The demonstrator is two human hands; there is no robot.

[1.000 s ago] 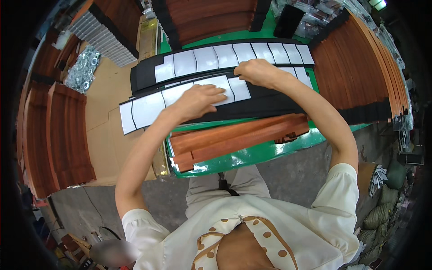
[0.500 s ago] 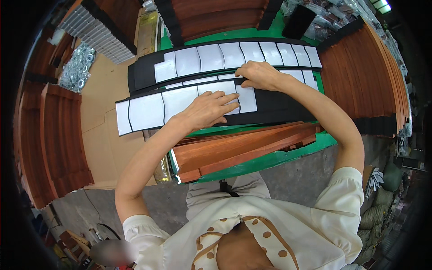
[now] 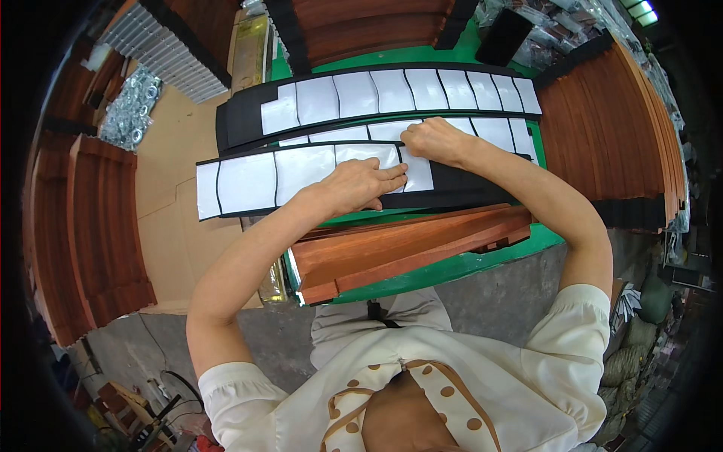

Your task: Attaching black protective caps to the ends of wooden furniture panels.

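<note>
A long black strip lies nearest me, its left part covered by a row of glossy white rectangular pieces with dark wavy gaps between them. My left hand rests flat on these pieces, fingers stretched toward the last one on the right. At the strip's far edge, just above that last piece, my right hand has its fingers curled in a pinch; whatever is between them is hidden. Beyond lie a partly covered second row of white pieces and another black strip bearing a similar white row.
Reddish-brown wood-look panels lie along the near edge of the green table. Tall brown stacks stand at the right and left. A black phone-like slab and clear-bagged parts sit farther back, near brown cardboard.
My left hand has slid slightly right and down over the white pieces. My right hand has shifted a little right and down, its fingers now more tightly curled.
</note>
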